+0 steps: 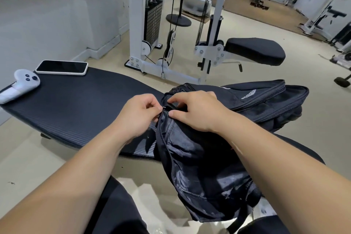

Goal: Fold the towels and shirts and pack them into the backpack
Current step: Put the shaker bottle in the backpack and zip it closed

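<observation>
A black fabric backpack [209,157] with white lettering lies across the right end of a long black ribbed padded bench [85,112]. Its long axis runs diagonally. One end hangs off the bench's near edge and sags toward the person's lap. The other end, which carries the lettering, points away toward the bench's far right corner and juts past it. A zipper track runs lengthwise along the bag's left side, from the near end up to the two hands, which meet close to the middle of the bench's width.

The left hand [138,118] pinches the small metal zipper pull [163,108] between thumb and forefinger, with its other fingers curled into the palm. The right hand [199,112] sits just beside it on the bag. Its fingers are bent over a fold of fabric at the zipper opening and its thumb presses the cloth below, gripping the backpack.

At the bench's far left corner lies a dark-screened smartphone in a white case [61,67]. Near it, by the left edge, is a white handheld controller with dark buttons [20,83]. Both are well apart from the bag. Beyond the bench stand a white-framed cable weight machine [144,24] and a black oval seat pad [254,50].
</observation>
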Demonstrator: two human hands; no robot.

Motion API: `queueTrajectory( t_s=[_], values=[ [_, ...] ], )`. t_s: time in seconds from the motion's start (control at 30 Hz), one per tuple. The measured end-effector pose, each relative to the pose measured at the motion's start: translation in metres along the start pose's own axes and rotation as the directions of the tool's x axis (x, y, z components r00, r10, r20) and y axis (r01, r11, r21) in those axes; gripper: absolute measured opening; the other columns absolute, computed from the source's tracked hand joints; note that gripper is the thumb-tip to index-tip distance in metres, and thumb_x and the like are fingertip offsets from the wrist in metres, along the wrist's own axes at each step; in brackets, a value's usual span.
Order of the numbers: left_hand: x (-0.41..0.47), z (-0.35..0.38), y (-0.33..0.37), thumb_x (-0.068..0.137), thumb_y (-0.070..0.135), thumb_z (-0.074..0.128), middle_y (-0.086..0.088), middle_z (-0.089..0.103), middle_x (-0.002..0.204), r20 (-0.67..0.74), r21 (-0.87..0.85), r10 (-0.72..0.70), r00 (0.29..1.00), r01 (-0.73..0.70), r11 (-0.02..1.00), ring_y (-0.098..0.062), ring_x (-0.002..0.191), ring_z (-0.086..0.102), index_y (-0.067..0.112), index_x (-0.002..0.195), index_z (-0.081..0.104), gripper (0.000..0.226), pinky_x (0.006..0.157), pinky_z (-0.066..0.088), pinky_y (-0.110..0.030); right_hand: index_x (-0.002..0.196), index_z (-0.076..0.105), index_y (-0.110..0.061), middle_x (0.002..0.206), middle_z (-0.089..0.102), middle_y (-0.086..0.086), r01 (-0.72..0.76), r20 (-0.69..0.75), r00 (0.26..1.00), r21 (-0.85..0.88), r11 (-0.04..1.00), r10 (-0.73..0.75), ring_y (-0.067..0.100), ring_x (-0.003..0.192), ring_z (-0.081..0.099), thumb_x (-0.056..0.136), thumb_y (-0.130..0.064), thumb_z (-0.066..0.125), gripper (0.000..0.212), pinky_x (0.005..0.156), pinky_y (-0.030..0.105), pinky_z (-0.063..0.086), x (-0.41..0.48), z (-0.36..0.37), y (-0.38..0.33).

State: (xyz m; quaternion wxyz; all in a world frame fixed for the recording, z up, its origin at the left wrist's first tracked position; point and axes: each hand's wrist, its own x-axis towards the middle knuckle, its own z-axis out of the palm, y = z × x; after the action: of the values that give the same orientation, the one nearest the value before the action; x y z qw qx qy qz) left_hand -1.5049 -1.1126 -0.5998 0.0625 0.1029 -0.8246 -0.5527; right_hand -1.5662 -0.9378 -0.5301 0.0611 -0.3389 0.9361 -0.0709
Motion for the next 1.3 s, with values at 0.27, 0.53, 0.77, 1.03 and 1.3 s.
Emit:
queueTrajectory(
  t_s=[0.27, 0.53, 0.77, 1.03, 1.3],
  values=[
    [-0.013, 0.01, 0.036, 0.089, 0.032, 0.065, -0.012, 0.069, 0.072, 0.079, -0.148, 0.14, 0.987, -0.127, 0.981, -0.022, 0.064, 0.056, 0.017, 0.072, 0.068, 0.022, 0.068, 0.05, -0.046, 0.094, 0.078, -0.034, 0.086, 0.066, -0.012, 0.162, -0.109, 0.983, 0.141, 0.977, -0.147, 0.011, 0.084, 0.062, 0.075, -0.053, 0.08, 0.027, 0.076, 0.037, 0.053, -0.005, -0.021, 0.008],
    [-0.011, 0.024, 0.024, 0.091, 0.006, 0.055, -0.003, 0.073, 0.081, 0.166, -0.313, 0.196, 0.966, -0.137, 0.94, -0.012, 0.076, 0.066, 0.014, 0.085, 0.072, 0.021, 0.076, 0.051, -0.026, 0.083, 0.075, -0.023, 0.079, 0.067, -0.007, 0.179, -0.217, 0.965, 0.134, 0.975, -0.147, 0.015, 0.075, 0.063, 0.081, -0.036, 0.078, 0.013, 0.071, 0.038, 0.053, -0.022, -0.015, 0.024],
    [-0.002, 0.035, 0.009, 0.086, 0.014, 0.076, 0.013, 0.06, 0.101, 0.142, 0.087, 0.483, 0.864, -0.497, 0.863, -0.01, 0.097, 0.059, 0.03, 0.112, 0.074, 0.031, 0.083, 0.044, -0.014, 0.085, 0.073, -0.026, 0.081, 0.069, -0.008, 0.148, -0.186, 0.973, 0.067, 0.987, -0.134, 0.015, 0.076, 0.062, 0.083, -0.034, 0.078, 0.009, 0.074, 0.035, 0.052, -0.035, -0.025, 0.026],
    [-0.004, 0.057, 0.037, 0.091, 0.031, 0.052, 0.004, 0.07, 0.104, 0.157, 0.267, 0.634, 0.757, -0.651, 0.711, -0.012, 0.096, 0.061, 0.013, 0.106, 0.074, 0.032, 0.085, 0.052, -0.035, 0.071, 0.073, -0.02, 0.068, 0.07, -0.011, -0.095, -0.098, 0.988, 0.24, 0.966, 0.122, 0.001, 0.066, 0.061, 0.078, -0.019, 0.076, 0.008, 0.066, 0.022, 0.045, -0.056, -0.051, 0.036],
    [-0.017, 0.09, 0.074, 0.09, 0.03, 0.05, 0.008, 0.058, 0.091, 0.213, 0.137, 0.657, 0.723, -0.688, 0.713, -0.015, 0.09, 0.05, 0.015, 0.092, 0.064, 0.021, 0.084, 0.04, -0.028, 0.085, 0.068, -0.009, 0.068, 0.07, 0.009, -0.247, 0.138, 0.968, 0.666, 0.704, 0.209, 0.012, 0.066, 0.057, 0.082, -0.018, 0.08, 0.016, 0.073, 0.031, 0.041, -0.095, -0.07, 0.067]
  ],
)
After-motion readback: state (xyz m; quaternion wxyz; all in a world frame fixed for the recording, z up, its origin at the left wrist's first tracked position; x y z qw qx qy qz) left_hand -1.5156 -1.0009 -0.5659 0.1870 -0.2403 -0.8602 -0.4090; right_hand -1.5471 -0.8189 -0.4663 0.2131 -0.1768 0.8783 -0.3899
